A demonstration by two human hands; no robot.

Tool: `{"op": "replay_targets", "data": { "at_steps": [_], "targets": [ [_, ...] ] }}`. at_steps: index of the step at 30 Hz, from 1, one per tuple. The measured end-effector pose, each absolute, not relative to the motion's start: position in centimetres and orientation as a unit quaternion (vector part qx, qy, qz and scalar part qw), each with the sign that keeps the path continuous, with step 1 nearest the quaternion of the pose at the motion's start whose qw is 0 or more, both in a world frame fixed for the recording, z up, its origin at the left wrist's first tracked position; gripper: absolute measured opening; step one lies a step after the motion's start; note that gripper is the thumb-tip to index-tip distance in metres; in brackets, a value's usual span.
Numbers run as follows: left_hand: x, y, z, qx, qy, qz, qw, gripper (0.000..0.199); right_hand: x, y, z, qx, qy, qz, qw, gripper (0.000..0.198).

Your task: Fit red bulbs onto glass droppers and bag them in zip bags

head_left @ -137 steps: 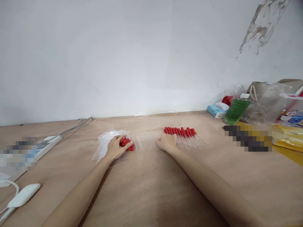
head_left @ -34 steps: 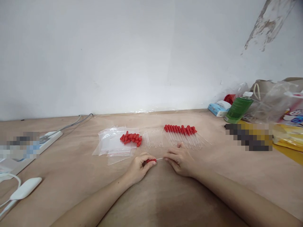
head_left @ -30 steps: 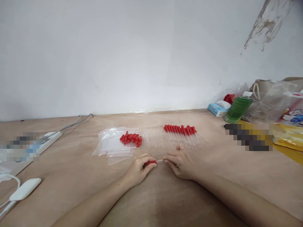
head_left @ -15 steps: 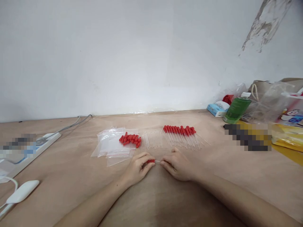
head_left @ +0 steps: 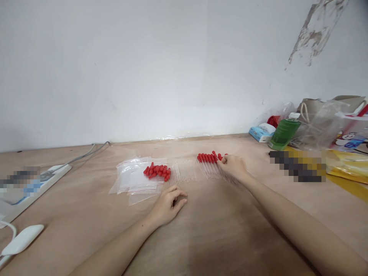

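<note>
My left hand (head_left: 169, 205) rests on the table with its thumb and fingers apart and nothing between them. My right hand (head_left: 234, 166) is over the row of glass droppers with red rubber bulbs (head_left: 203, 158). Its thumb and fingertips pinch a dropper (head_left: 215, 154), whose red bulb tilts up and left; much of the tube is hidden. Loose clear glass tubes (head_left: 182, 171) lie side by side between the hands. A pile of loose red rubber bulbs (head_left: 157, 170) sits left of them, partly on clear zip bags (head_left: 126, 178).
At the left lie a white power strip (head_left: 37, 193) and a white plug on a cord (head_left: 23, 239). The back right holds a tissue box (head_left: 260, 134), a green bottle (head_left: 284, 132), plastic bags (head_left: 316, 122) and yellow packaging (head_left: 345, 165). A wall stands behind.
My right hand has moved forward and right from beside the left hand to the dropper row. My left hand has let go of the red bulb and opened.
</note>
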State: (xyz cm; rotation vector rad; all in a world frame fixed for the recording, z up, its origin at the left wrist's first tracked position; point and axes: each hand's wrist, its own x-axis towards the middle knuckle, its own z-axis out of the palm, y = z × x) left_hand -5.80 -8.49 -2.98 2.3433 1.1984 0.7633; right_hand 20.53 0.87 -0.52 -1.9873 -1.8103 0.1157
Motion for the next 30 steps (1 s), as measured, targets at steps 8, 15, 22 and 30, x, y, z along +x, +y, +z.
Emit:
{"op": "replay_targets", "data": {
  "at_steps": [8,15,22,30],
  "targets": [
    [-5.9,-8.3,-3.3,0.839,0.427,0.270,0.201,0.014,19.7,0.6,-2.0,-0.693,-0.674,-0.018,0.255,0.020],
    [-5.9,-8.3,-3.1,0.839,0.429,0.271,0.198,0.015,15.0,0.0,-2.3,-0.630,-0.748,-0.012,0.208,0.022],
    [-5.8,-8.5,-3.3,0.843,0.425,0.269,0.193,0.015,12.7,1.2,-1.9,-0.685,-0.714,0.005,0.142,0.022],
    [-8.2,-5.1,-2.0,0.816,0.473,0.329,-0.052,0.015,12.0,1.4,-1.9,-0.704,-0.698,0.027,0.130,0.027]
  ]
}}
